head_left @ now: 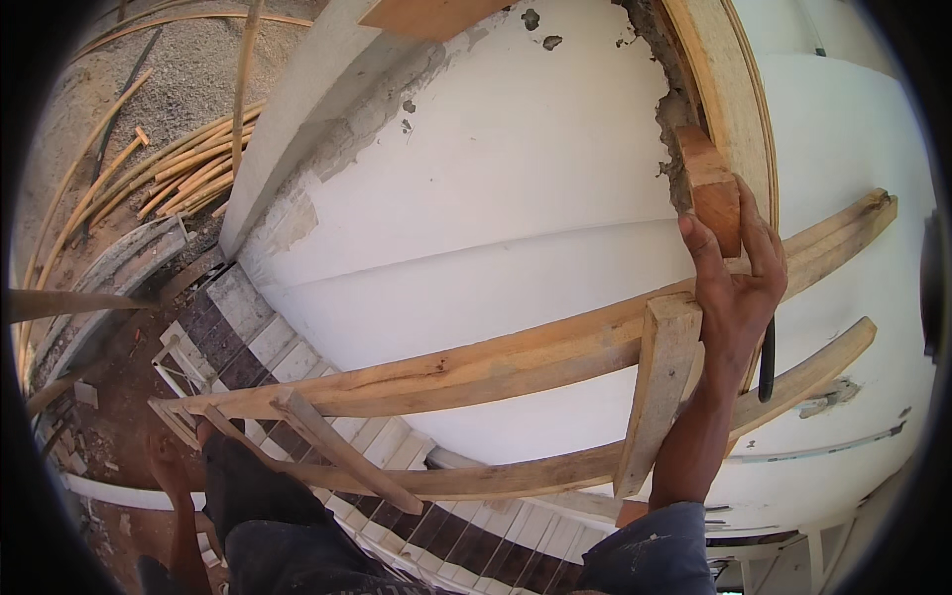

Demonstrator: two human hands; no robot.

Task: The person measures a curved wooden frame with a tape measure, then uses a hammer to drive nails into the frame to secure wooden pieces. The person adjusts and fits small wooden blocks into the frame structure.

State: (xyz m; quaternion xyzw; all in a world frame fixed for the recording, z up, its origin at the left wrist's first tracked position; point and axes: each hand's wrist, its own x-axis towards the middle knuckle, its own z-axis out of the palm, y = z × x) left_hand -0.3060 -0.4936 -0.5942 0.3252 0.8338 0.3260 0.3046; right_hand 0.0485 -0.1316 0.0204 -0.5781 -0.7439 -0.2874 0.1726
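Note:
My right hand [739,258] reaches up with thumb and fingers wrapped round a short wooden block [716,213]. The block sits against the edge of a wooden frame [716,69], beside a rough strip of broken mortar [676,109] along the white wall [516,149]. Just below this hand, a black rod-like handle [768,362] shows; what it belongs to is hidden. My right forearm passes over a rung [658,392] of a wooden ladder [496,372]. Low on the left, my left hand [169,466] hangs near the ladder's far end, its fingers too unclear to read.
Dark and white steps [288,342] run beneath the ladder. Bundled poles [198,174] lie on gravel [198,59] at upper left. A grey concrete edge [297,129] borders the white wall, and a white metal frame [183,362] stands by the steps.

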